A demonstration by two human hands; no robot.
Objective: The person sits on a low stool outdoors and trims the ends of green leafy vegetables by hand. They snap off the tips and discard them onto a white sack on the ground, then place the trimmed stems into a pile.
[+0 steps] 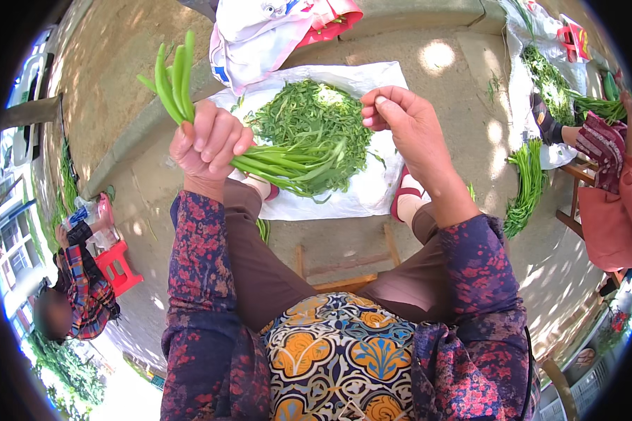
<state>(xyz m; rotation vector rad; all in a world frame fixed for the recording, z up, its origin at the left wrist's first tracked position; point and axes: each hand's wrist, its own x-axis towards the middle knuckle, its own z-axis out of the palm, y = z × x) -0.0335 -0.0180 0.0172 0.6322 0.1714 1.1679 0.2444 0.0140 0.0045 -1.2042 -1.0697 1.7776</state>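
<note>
My left hand (210, 139) is closed around a bunch of long green vegetable stalks (176, 84). Their thick ends stand up beyond my thumb, and their leafy ends trail to the right over a heap of loose green leaves (308, 113). The heap lies on a white plastic sheet (295, 208) on the ground between my feet. My right hand (405, 116) is raised at the heap's right edge, fingers curled and thumb against the index finger. I see nothing held in it, though the inside of the fingers is partly hidden.
A white and pink sack (258, 39) stands beyond the sheet. Another bundle of green stalks (526, 187) lies on the ground at right, near a seated person (605, 152) with more greens. At left, a second person (87, 284) is beside a red plastic stool (118, 268).
</note>
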